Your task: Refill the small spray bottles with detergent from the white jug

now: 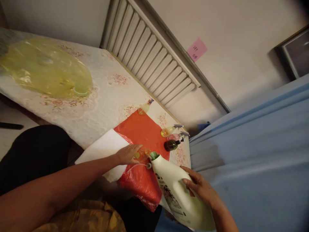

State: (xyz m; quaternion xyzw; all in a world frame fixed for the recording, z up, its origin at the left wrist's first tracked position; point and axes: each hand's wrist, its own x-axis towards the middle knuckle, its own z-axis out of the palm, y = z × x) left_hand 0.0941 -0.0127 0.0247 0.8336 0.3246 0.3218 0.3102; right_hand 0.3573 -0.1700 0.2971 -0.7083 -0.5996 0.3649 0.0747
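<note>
My left hand (130, 154) is closed around a small clear bottle (144, 154), which looks orange against the red plastic sheet (142, 132). My right hand (199, 187) grips a large pale green jug (180, 190) by its handle. The jug is tilted, its green spout (154, 156) right at the small bottle's neck; whether liquid is flowing I cannot tell. Just below the spout lies a white cap with a thin tube (147, 166) on the red plastic. White paper (103, 148) lies under my left wrist.
Two spray bottles (167, 131) (174, 137) and a dark green pump bottle (171, 145) stand at the right. Another clear bottle (144, 109) stands farther back. A yellow plastic bag (48, 69) rests on the flowered tablecloth (101, 87). A radiator (149, 48) and blue curtain (253, 154) border the table.
</note>
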